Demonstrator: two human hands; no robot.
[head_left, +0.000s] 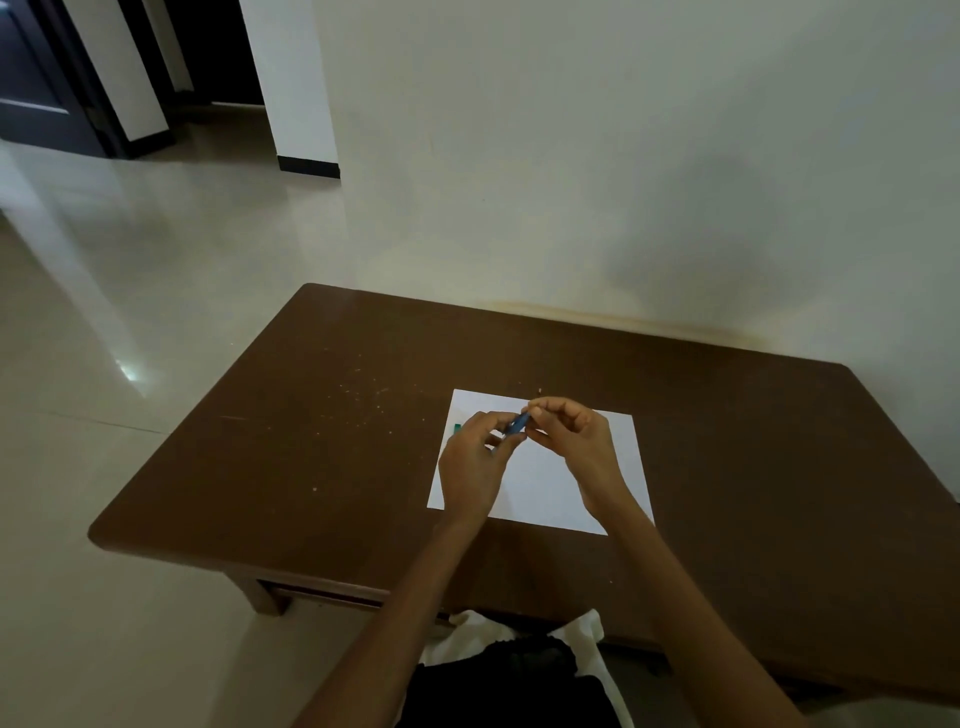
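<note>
Head view: both hands meet above the middle of the counter (311, 467), a low brown wooden surface with rounded corners that stands against a pale wall (571, 156).

1. The left hand (475, 457) grips the lower end of a small blue object (518, 423) with curled fingers.
2. The right hand (576, 436) pinches the upper end of the same object between thumb and forefinger; its remaining fingers are loosely curled.
3. The two hands are together, fingertips nearly touching, joined by the object.
4. The blue object is slim and tilted, with its upper end toward the right hand. It is held clear of the surface, over the far left part of a white sheet of paper (545, 493). Its exact type cannot be determined.
5. The paper lies flat on the counter, slightly skewed to the counter edge, beneath both hands.
6. A small green item (457, 428) sits at the left edge of the paper, partly hidden by the left hand.
7. Pale specks (363, 400) are scattered on the counter to the left of the paper.
8. A glossy tiled floor (130, 312) extends to the left of the counter.
</note>
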